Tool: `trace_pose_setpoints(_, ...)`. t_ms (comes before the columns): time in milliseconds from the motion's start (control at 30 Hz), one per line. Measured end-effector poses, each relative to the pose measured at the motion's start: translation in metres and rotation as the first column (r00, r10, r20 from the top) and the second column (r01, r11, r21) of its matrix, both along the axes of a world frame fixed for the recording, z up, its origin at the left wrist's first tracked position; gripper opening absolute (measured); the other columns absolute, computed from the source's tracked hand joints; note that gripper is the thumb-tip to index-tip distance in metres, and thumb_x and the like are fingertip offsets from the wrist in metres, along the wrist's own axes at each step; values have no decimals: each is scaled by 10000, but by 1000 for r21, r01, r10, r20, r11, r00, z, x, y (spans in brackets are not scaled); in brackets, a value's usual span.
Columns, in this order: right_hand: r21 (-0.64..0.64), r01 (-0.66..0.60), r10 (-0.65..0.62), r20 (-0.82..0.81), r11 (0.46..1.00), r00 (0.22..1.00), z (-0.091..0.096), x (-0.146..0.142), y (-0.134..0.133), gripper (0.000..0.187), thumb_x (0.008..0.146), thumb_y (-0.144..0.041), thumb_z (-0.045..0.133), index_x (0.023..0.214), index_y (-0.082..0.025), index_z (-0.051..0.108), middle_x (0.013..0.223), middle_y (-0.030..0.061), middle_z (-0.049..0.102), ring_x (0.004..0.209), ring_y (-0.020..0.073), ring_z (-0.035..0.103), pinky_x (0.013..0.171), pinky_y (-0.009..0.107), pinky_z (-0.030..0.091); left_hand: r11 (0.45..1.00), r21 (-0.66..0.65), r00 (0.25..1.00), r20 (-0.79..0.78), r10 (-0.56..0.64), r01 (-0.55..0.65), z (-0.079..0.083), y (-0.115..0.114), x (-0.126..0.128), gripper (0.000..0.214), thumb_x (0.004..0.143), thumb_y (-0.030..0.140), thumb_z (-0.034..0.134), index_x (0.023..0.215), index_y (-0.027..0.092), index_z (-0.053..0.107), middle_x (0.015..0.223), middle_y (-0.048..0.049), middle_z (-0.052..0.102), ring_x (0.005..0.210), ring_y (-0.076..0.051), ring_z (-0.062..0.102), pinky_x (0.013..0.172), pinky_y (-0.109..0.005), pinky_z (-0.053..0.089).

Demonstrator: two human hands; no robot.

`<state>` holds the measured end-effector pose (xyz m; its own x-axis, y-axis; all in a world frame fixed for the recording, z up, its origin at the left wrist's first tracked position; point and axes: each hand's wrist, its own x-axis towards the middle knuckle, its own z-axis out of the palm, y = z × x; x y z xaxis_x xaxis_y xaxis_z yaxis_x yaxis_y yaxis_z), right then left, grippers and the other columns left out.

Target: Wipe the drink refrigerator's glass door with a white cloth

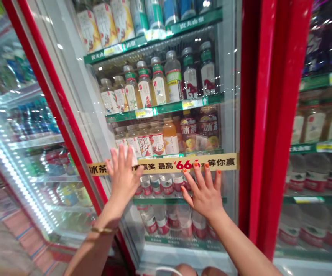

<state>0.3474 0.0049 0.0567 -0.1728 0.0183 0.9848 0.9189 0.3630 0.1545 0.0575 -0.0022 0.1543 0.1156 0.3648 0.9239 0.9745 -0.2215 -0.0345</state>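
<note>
My left hand (122, 180) lies flat against the glass door (229, 126) of a drinks cooler, fingers stretched, holding a white cloth (134, 155) against the pane. Most of that cloth is hidden behind the hand. A gold strip with dark and red lettering (166, 165) runs across the door at the height of both hands. To the right, my right hand (206, 193) is spread open at the strip's lower edge, with nothing in it. Its fingertips overlap the red digits. Bottled drinks (170, 134) stand in rows behind the glass.
Red frame posts (263, 115) border the door on the right, and a slanted red edge (56, 96) on the left. Another lit cooler (36, 142) stands at left, and more bottles (315, 172) at right. Knees (186, 269) show at the bottom edge.
</note>
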Motion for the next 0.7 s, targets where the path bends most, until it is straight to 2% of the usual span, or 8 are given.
trace_pose_setpoints(100, -6, -49, 49, -21, 999, 999, 0, -1, -8, 918, 1008, -463, 706, 1783, -310, 239, 1873, 46, 170, 1744, 342, 123, 1414, 608, 43, 998, 60, 993, 112, -23, 16, 37, 1, 27, 901, 1046, 811, 280, 1789, 359, 45, 1884, -57, 15, 1740, -387, -90, 1373, -767, -27)
trace_pose_setpoints(167, -59, -95, 92, -60, 994, 994, 9, 2, -19, 870, 1007, -429, 700, 1769, -338, 292, 1860, 60, 245, 1711, 346, 247, 1403, 598, 105, 994, 65, 990, -117, -74, 82, 25, -2, 50, 963, 1004, 875, 300, 1789, 360, 87, 1883, -29, 73, 1746, -345, -106, 1395, -712, -61)
trace_pose_setpoints(233, -109, -122, 117, -52, 987, 992, 31, 9, -28, 835, 996, -420, 696, 1750, -341, 347, 1846, 89, 285, 1653, 363, 365, 1381, 594, 154, 989, 7, 882, -453, -129, 148, -3, -6, 55, 984, 965, 923, 337, 1775, 381, 198, 1865, 28, 184, 1751, -287, -106, 1418, -629, -94)
trace_pose_setpoints(333, -72, -103, 110, 106, 992, 988, 84, 27, -28, 848, 978, -451, 703, 1745, -345, 359, 1846, 85, 288, 1639, 375, 385, 1373, 583, 156, 991, -40, 753, -646, -121, 125, -23, -7, 8, 918, 962, 911, 400, 1741, 434, 301, 1823, 80, 307, 1751, -232, -93, 1439, -548, -67)
trace_pose_setpoints(433, 13, -67, 62, 232, 998, 971, 134, 43, -9, 876, 1006, -486, 668, 1775, -346, 270, 1855, 66, 260, 1686, 390, 294, 1380, 627, 108, 1000, 6, 961, -277, -13, 15, 27, 1, -60, 874, 1027, 805, 410, 1771, 409, 180, 1853, -22, 229, 1750, -296, -60, 1410, -671, -6)
trace_pose_setpoints(533, 37, -56, 46, 237, 998, 970, 155, 46, 9, 851, 1054, -525, 593, 1787, -312, 218, 1852, 92, 249, 1694, 408, 278, 1372, 701, 49, 997, 70, 989, 147, 29, -39, 92, 8, -80, 866, 1063, 762, 341, 1787, 369, 74, 1878, -94, 54, 1738, -352, -95, 1366, -743, -41)
trace_pose_setpoints(600, 40, -67, 58, 198, 997, 979, 155, 42, 13, 805, 1075, -546, 558, 1781, -316, 246, 1841, 91, 277, 1682, 401, 316, 1376, 704, 49, 995, 98, 993, 121, 11, -23, 103, 8, -65, 897, 1046, 776, 383, 1783, 398, 35, 1883, -56, 6, 1737, -334, -117, 1378, -711, -44)
trace_pose_setpoints(700, 54, -85, 75, 160, 995, 984, 149, 37, 12, 745, 1096, -554, 517, 1769, -330, 288, 1827, 74, 315, 1671, 382, 351, 1388, 676, 70, 996, -51, 929, -358, -92, 78, 76, 2, -40, 975, 970, 805, 560, 1757, 501, 71, 1876, 39, 96, 1752, -295, 19, 1424, -610, 41)
